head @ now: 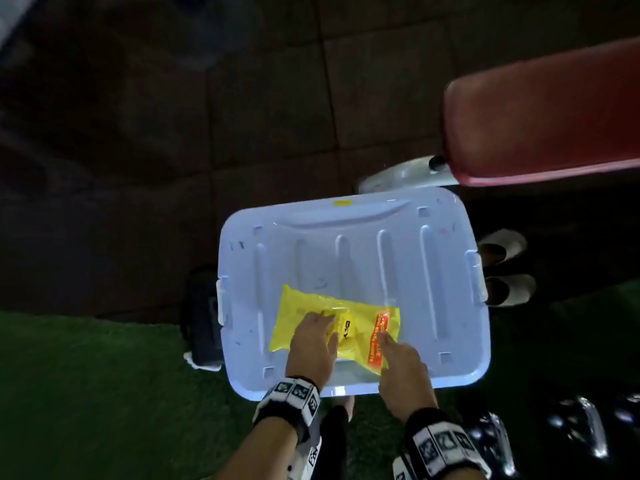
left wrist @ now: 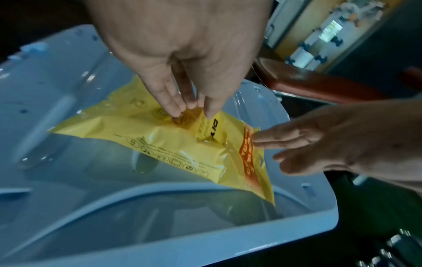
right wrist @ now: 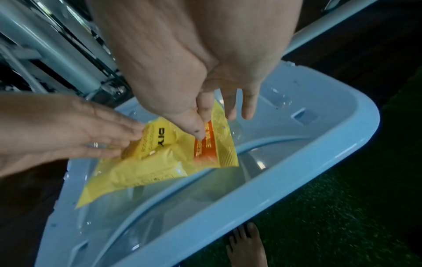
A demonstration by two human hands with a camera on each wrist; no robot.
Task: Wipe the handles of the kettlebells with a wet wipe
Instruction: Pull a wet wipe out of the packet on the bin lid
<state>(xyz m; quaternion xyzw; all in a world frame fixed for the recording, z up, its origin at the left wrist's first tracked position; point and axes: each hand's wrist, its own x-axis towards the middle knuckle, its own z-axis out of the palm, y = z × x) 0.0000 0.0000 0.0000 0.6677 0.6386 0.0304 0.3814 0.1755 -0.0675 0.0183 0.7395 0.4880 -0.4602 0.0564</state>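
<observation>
A yellow wet wipe pack (head: 304,303) with an orange stripe lies on a pale blue box lid (head: 346,251). My left hand (head: 325,318) is over the pack's middle; in the left wrist view its fingers and thumb pinch a small flap of the pack (left wrist: 148,137). My right hand (head: 384,339) has straight fingers, and its thumb (right wrist: 196,131) presses the orange end of the pack (right wrist: 146,171). Dark shiny weights with glinting handles (head: 588,427) stand on the floor at the lower right, apart from both hands.
A red padded bench (head: 540,112) juts in at the upper right. A pair of pale shoes (head: 502,247) sits right of the lid, and a dark bag (head: 201,323) left of it. Green turf (head: 69,393) lies below; a bare foot (right wrist: 246,243) stands by the lid's near edge.
</observation>
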